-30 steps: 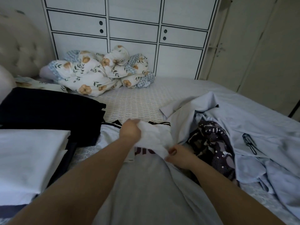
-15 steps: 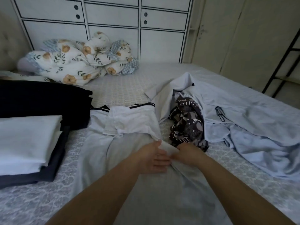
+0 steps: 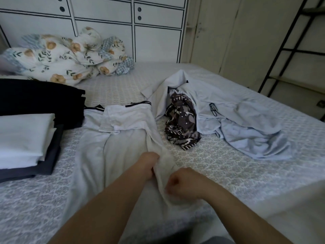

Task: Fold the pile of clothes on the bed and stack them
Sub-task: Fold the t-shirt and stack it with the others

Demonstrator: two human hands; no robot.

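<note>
Progress: partly done, by my reading; some clothes are folded and stacked, one garment is mid-fold, others wait untouched.
Stack: folded white pieces [image 3: 22, 140] rest on a dark grey folded piece [image 3: 51, 164] at the left side of the bed [image 3: 246, 173]; a folded black garment [image 3: 40, 101] lies just behind them, touching or nearly so.
Garment in hand: pale grey T-shirt [image 3: 98, 164] lies spread flat on the bed in front of the person, black-trimmed neck end away from them, its upper right part already turned inward over the chest.
Left hand [image 3: 149, 164]: fingers curled round the shirt's right-side fold, clamped on the cloth.
Right hand [image 3: 182, 185]: closed into a fist that pinches the same ridge of cloth, a little nearer the person.
Step, as judged: drawing the right edge in along the shirt's length; the left side appears not yet folded, and halving and stacking remain.
Left to do: patterned dark garment [image 3: 182, 127] lies crumpled just right of the shirt; a pale blue shirt [image 3: 246, 124] sprawls unfolded beside and partly over it.
Elsewhere: floral quilt [image 3: 66, 57] is bunched at the far end against the white cabinet [image 3: 154, 37].
</note>
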